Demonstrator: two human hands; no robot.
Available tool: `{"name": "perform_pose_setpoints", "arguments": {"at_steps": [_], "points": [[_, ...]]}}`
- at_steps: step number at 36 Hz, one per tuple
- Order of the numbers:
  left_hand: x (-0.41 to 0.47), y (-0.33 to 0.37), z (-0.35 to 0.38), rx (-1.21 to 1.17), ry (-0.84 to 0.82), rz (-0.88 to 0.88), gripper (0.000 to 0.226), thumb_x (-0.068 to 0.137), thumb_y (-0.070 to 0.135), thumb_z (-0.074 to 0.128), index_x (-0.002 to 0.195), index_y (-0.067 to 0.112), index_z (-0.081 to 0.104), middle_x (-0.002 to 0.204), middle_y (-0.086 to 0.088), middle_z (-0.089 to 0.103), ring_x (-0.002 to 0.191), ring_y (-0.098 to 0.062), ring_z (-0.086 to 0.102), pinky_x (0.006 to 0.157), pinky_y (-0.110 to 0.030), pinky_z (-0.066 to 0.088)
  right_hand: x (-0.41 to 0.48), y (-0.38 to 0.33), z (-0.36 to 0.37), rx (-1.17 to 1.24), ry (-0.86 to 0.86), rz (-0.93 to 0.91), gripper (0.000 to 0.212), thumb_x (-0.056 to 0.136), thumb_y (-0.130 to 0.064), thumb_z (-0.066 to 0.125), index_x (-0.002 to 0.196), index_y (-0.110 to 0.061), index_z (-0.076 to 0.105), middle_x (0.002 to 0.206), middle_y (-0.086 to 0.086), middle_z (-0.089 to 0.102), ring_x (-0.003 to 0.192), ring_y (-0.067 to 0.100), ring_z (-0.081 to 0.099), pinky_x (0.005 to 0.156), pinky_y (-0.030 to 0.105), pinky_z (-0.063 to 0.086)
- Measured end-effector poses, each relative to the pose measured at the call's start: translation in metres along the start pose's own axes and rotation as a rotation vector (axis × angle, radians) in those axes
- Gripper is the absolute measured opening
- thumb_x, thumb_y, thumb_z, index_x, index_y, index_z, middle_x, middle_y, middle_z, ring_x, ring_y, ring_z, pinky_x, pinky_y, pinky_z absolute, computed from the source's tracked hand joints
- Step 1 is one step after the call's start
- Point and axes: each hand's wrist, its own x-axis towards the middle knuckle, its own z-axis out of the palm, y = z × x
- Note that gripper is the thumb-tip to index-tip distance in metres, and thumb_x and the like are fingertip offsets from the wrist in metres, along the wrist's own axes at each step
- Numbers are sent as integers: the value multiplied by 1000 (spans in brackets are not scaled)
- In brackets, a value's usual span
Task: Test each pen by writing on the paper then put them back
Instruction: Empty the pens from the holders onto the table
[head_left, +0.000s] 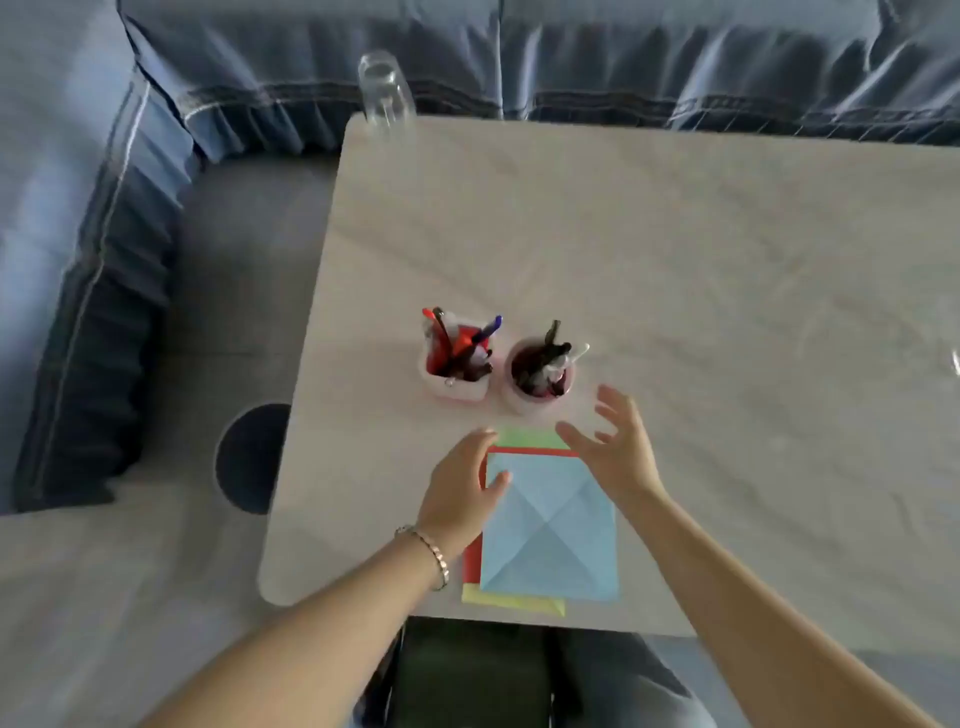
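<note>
A creased light blue paper (550, 530) tops a stack of red, green and yellow sheets near the table's front edge. Behind it stand two pen holders: a square white one (457, 364) with red, blue and dark pens, and a round pink cup (540, 371) with dark and white pens. My left hand (462, 488) rests flat on the stack's left edge, thumb on the blue sheet. Fingers spread and empty, my right hand (613, 447) hovers over the stack's far right corner, just in front of the round cup.
The pale table (701, 270) has rounded corners. An upside-down clear glass (384, 93) stands at its far left corner. A blue sofa (156, 156) wraps the back and left side. A dark round spot (254, 457) lies on the grey floor at left.
</note>
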Motion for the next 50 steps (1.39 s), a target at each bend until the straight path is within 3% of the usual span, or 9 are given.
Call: {"name": "perform_pose_setpoints", "arguments": {"at_steps": [8, 12, 21, 26, 33, 37, 40, 43, 50], "points": [[47, -84, 59, 346, 51, 368, 49, 86, 35, 47, 129, 12, 46, 143, -9, 43, 135, -22, 32, 113, -36, 18, 62, 46, 37, -27, -45, -237, 95, 60, -17, 85, 135, -22, 28, 132, -18, 40, 121, 3, 40, 102, 23, 34], [54, -100, 69, 416, 177, 520, 51, 85, 35, 48, 131, 13, 42, 144, -5, 39, 136, -20, 30, 112, -37, 19, 77, 51, 50, 19, -25, -332, 87, 56, -10, 86, 119, -35, 32, 110, -28, 44, 98, -24, 44, 82, 0, 36], [59, -112, 79, 446, 297, 594, 51, 85, 37, 47, 130, 14, 50, 144, -2, 42, 136, -16, 32, 109, -37, 23, 85, 53, 55, 14, 65, -547, 79, 50, -12, 89, 101, -44, 38, 99, -24, 54, 88, -17, 54, 74, 3, 41], [59, -113, 78, 452, 277, 586, 50, 85, 40, 45, 128, 16, 50, 141, -1, 46, 133, -14, 35, 109, -32, 21, 70, 52, 33, -74, 123, -673, 75, 45, -24, 87, 95, -59, 42, 100, -19, 58, 95, 4, 58, 81, 20, 46], [48, -69, 61, -151, 311, 458, 74, 85, 49, 58, 142, 26, 18, 144, 13, 21, 134, -2, 22, 106, -8, 16, 36, 67, -19, -255, 158, -657, 84, 45, -23, 88, 112, -48, 44, 111, -18, 57, 102, 1, 53, 81, 13, 39], [50, -12, 44, -550, 68, 429, 111, 62, 39, 81, 143, 35, 6, 138, 20, 15, 119, -2, 44, 91, -25, 47, 18, 68, -47, -524, 175, -632, 84, 48, -30, 85, 118, -46, 43, 108, -16, 48, 105, 8, 44, 84, 20, 32], [55, 18, 39, -260, -1, 576, 120, 54, 35, 86, 132, 53, -5, 144, 18, 0, 126, -11, 40, 92, -33, 49, 14, 68, -64, -779, 189, -623, 88, 50, -39, 81, 128, -38, 39, 119, -10, 48, 114, 16, 42, 88, 23, 29], [71, 30, 46, 84, 26, 729, 118, 55, 34, 88, 128, 57, -2, 153, 5, -12, 140, -20, 20, 107, -33, 30, 17, 67, -74, -1022, 221, -587, 92, 56, -43, 75, 136, -34, 31, 126, -4, 44, 120, 19, 39, 97, 29, 28], [115, 25, 97, 344, -41, 659, 92, 79, 47, 66, 147, 37, 6, 156, 5, -10, 139, -27, 22, 105, -45, 34, 44, 71, -82, -1293, 184, -501, 94, 58, -48, 70, 139, -32, 25, 121, -2, 42, 116, 20, 41, 97, 31, 31]]}}
